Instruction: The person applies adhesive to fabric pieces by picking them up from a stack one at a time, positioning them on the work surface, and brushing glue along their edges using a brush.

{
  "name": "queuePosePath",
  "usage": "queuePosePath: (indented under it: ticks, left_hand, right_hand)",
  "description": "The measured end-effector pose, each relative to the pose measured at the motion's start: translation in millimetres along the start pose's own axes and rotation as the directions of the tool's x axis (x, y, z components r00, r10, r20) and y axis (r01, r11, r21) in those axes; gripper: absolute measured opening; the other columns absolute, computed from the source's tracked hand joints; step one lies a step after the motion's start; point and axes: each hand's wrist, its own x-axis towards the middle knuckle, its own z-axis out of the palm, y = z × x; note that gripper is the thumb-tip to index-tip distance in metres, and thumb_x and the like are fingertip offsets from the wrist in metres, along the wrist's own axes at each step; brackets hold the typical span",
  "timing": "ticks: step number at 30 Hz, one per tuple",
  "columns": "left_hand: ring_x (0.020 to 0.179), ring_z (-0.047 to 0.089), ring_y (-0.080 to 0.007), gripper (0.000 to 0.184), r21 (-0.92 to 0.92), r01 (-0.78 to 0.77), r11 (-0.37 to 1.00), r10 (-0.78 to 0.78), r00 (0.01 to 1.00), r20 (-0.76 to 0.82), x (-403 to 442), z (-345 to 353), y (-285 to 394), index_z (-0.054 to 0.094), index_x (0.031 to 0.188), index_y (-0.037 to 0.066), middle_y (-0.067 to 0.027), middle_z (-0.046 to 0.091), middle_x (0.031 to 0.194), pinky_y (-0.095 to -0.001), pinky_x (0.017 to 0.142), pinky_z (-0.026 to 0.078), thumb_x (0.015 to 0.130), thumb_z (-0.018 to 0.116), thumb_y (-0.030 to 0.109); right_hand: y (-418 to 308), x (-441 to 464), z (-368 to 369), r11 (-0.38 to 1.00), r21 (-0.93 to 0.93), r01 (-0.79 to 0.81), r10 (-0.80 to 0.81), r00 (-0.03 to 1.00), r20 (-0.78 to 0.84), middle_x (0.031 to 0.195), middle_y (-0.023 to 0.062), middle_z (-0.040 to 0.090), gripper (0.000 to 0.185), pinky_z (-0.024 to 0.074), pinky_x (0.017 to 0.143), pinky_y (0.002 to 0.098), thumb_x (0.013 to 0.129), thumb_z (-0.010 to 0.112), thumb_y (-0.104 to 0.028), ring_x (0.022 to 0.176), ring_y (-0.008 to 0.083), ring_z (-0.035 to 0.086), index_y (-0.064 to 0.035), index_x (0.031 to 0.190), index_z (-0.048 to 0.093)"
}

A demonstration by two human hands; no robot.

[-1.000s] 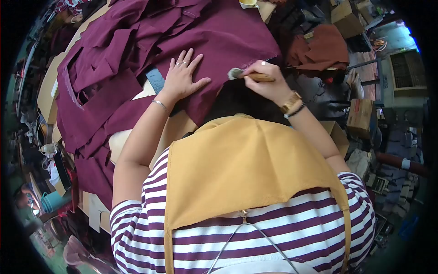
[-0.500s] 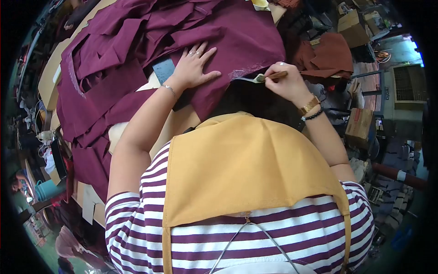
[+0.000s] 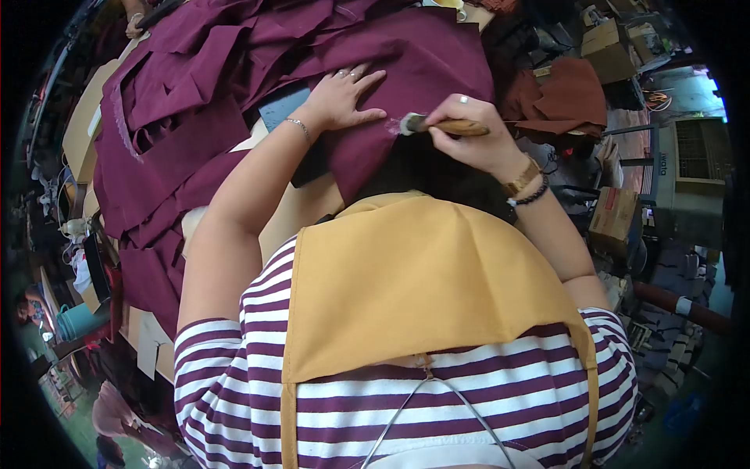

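Observation:
My left hand lies flat on a maroon fabric piece, fingers spread, thumb pointing right. My right hand is closed round the wooden handle of a brush. The brush's pale bristles meet the fabric's lower edge, to the right of my left thumb. A whitish smear shows on the cloth at the bristle tips. Part of the fabric's lower right edge is hidden behind my right hand. A dark flat slab shows from under the cloth beside my left wrist.
More maroon cloth pieces lie heaped to the left. Brown fabric sits at the right, near cardboard boxes. A pale container stands at the far edge. Another person's hand is at the top left.
The brush has moved left along the fabric edge, towards my left hand, and its bristles now show more fully. My left hand has shifted slightly up and right. Another person's hand has come into view.

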Motion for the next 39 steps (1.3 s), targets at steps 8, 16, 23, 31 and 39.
queuePosePath:
  ticks: [8, 16, 23, 31, 39]
  left_hand:
    - [0.127, 0.048, -0.0410, 0.087, -0.007, -0.070, 0.998, 0.070, 0.997, 0.035, 17.7, -1.3, -6.4, 0.034, 0.151, 0.023, -0.0241, 0.041, 0.147, -0.0461, 0.104, 0.039, 0.083, 0.047, 0.076]
    - [0.124, 0.050, -0.0396, 0.081, -0.045, 0.049, 0.998, -0.053, 0.995, -0.084, 7.7, -20.1, 8.8, 0.052, 0.137, 0.015, -0.0232, 0.049, 0.138, -0.0486, 0.103, 0.040, 0.077, 0.064, 0.066]
    - [0.126, 0.044, -0.0360, 0.052, 0.042, 0.526, 0.849, -0.483, 0.807, -0.341, -36.6, -6.4, 36.8, 0.056, 0.126, 0.015, -0.0189, 0.048, 0.134, -0.0532, 0.100, 0.036, 0.087, 0.064, 0.048]
    - [0.081, 0.054, -0.0151, 0.016, -0.884, 0.270, 0.382, -0.606, 0.795, -0.019, 16.4, -78.9, 28.2, 0.055, 0.106, 0.011, -0.0032, 0.058, 0.091, -0.0286, 0.072, 0.045, 0.100, 0.053, 0.026]
    - [0.072, 0.061, -0.0214, 0.029, -0.982, -0.171, 0.083, -0.932, 0.336, -0.137, 176.6, -259.2, -99.6, 0.058, 0.097, 0.005, -0.0096, 0.061, 0.084, -0.0379, 0.062, 0.054, 0.099, 0.046, 0.031]
  right_hand:
    - [17.2, -4.7, -6.0, 0.996, -0.074, -0.051, 0.064, 0.980, 0.187, 0.078, 0.0101, 0.064, 0.011, 0.0506, 0.065, 0.0332, 0.072, 0.070, -0.004, 0.071, 0.0265, 0.064, -0.0046, 0.081, 0.066]
    - [21.1, 3.2, 27.3, 0.978, 0.087, 0.190, -0.202, 0.966, 0.160, 0.078, 0.0131, 0.061, 0.010, 0.0505, 0.065, 0.0393, 0.073, 0.069, -0.004, 0.073, 0.0329, 0.062, -0.0060, 0.081, 0.063]
    - [39.4, -39.4, -44.3, 0.993, 0.056, -0.105, 0.114, 0.973, -0.199, 0.078, 0.0082, 0.066, 0.010, 0.0501, 0.065, 0.0297, 0.074, 0.071, -0.005, 0.071, 0.0183, 0.064, -0.0035, 0.084, 0.070]
    - [91.6, -135.8, -123.3, 0.856, 0.338, -0.391, 0.516, 0.619, -0.592, 0.089, 0.0000, 0.064, 0.008, 0.0487, 0.073, 0.0222, 0.087, 0.066, -0.003, 0.082, 0.0072, 0.059, 0.0005, 0.094, 0.066]
    - [125.6, -175.6, -147.7, 0.828, 0.469, -0.307, 0.560, 0.460, -0.689, 0.100, 0.0024, 0.063, 0.016, 0.0544, 0.078, 0.0229, 0.091, 0.066, -0.010, 0.086, 0.0105, 0.062, 0.0003, 0.104, 0.064]
